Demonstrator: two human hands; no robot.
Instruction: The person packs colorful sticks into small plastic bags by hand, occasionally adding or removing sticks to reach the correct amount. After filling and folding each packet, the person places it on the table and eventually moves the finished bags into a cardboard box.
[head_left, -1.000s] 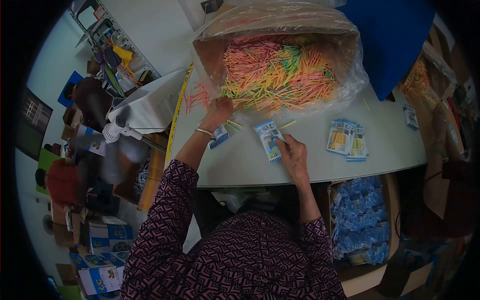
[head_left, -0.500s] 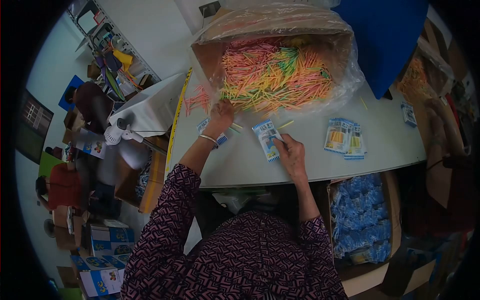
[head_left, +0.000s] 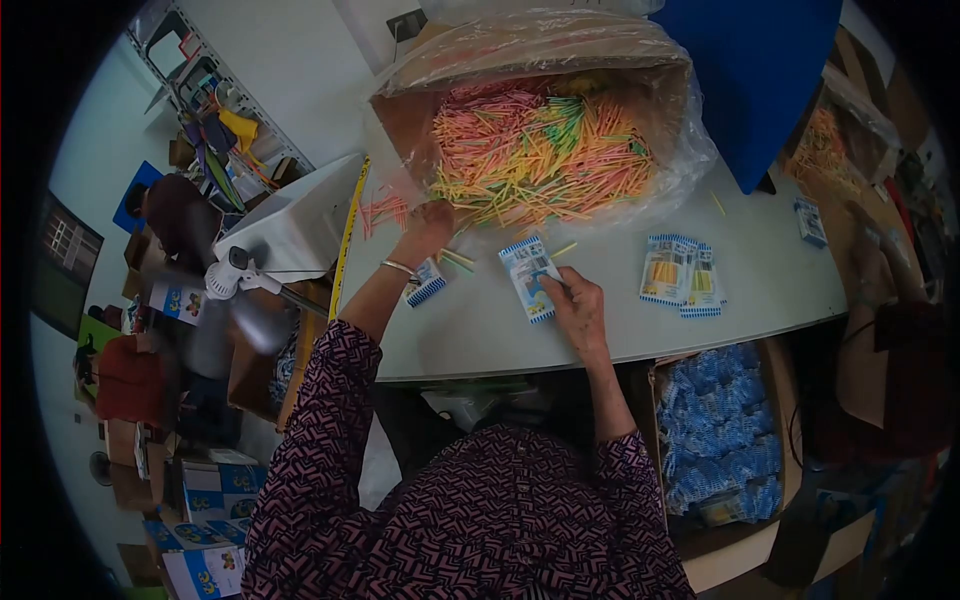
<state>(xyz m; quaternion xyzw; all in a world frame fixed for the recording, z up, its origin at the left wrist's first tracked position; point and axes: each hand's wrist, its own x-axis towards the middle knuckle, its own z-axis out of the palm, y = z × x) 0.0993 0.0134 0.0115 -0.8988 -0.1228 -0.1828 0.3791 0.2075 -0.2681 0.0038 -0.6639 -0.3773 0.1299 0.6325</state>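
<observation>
My left hand [head_left: 430, 228] is at the near left edge of the heap of colourful thin sticks [head_left: 545, 150], its fingers bunched and partly hidden, so what they hold is too small to name. My right hand [head_left: 580, 312] pinches a blue and white printed packet [head_left: 528, 278] against the tabletop side. Another packet [head_left: 427, 284] lies under my left wrist. A few loose sticks [head_left: 458, 260] are between the hands. Pink sticks [head_left: 384, 210] lie left of the heap. Two overlapping packets [head_left: 668, 270] rest to the right.
The plastic-lined carton [head_left: 400, 120] stands at the back of the table [head_left: 470, 345]. A box of blue packets [head_left: 720, 435] is below the right edge. A fan [head_left: 230, 272] stands left. Another person's arm [head_left: 868, 260] is at the right, and people are at the far left.
The whole view has shifted slightly. My left hand has moved a little down beside the heap, showing more of the packet under the wrist. My right hand still holds its packet.
</observation>
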